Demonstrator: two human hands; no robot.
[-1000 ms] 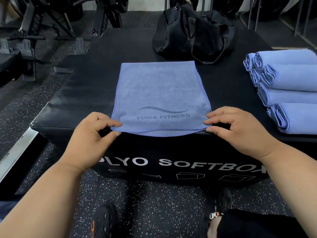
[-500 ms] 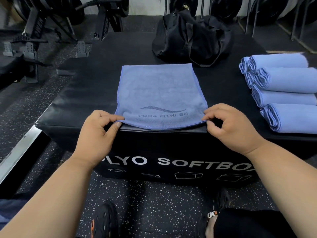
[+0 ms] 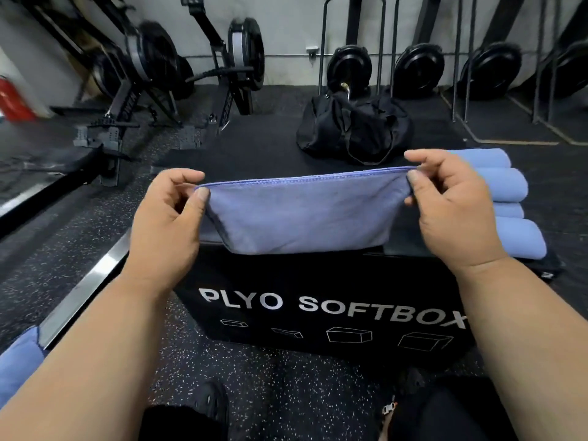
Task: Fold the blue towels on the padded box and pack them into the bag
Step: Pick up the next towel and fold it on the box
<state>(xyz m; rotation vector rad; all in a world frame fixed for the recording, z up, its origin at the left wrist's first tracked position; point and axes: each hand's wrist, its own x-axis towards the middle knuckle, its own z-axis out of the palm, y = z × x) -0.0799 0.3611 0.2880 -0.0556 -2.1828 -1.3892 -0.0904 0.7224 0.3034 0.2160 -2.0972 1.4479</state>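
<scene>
left hand (image 3: 165,214) pinching towel (image 3: 302,214) corner, thumb up | right hand (image 3: 451,211) pinching the other corner | hem stretched sideways between fingertips, cloth hanging onto padded box (image 3: 334,313) | bag (image 3: 353,128) beyond fingers

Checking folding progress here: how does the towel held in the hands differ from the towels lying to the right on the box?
The held towel is lifted, pinched at its near corners by the left hand and right hand; the stacked towels rest on the box untouched. The held one is spread wide; the stacked ones are bundled compactly. Both are blue.
</scene>
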